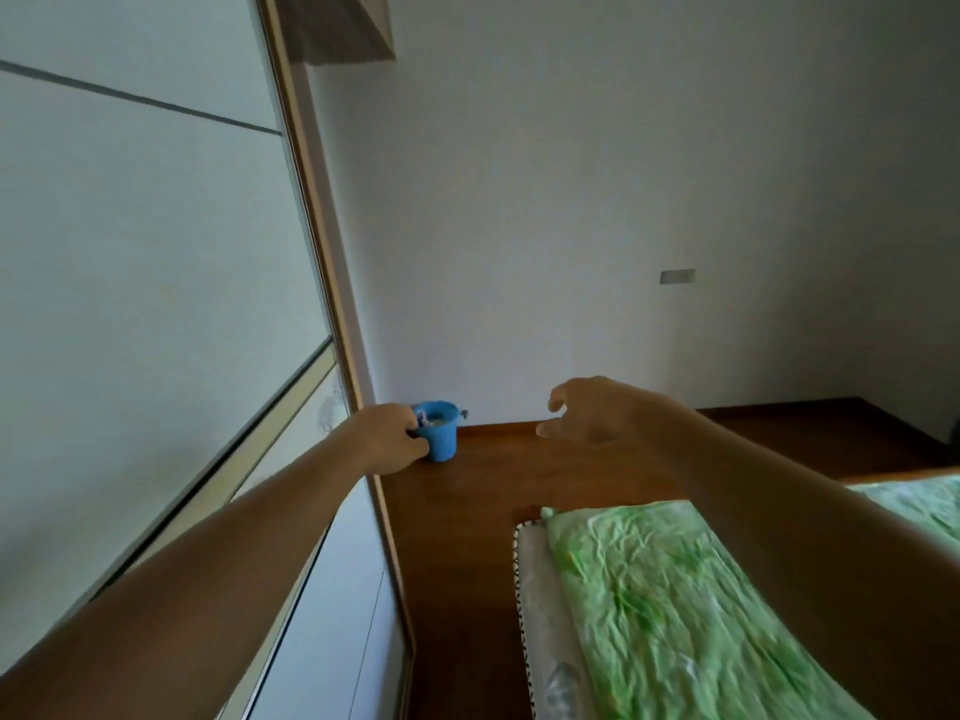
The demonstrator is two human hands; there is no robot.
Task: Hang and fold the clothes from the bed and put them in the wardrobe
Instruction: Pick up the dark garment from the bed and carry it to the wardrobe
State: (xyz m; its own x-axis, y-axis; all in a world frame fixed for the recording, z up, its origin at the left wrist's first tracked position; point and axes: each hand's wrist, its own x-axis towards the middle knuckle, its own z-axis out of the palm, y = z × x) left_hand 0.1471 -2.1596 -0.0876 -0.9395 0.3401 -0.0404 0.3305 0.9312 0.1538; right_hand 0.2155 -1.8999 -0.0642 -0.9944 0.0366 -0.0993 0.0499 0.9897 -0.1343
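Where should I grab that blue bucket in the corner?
Grab the blue bucket by its top rim, reaching down from the right. It stands upright, open on top. The wardrobe is close on its left and the wall behind, so the right side is free. The left hand hides its left edge.
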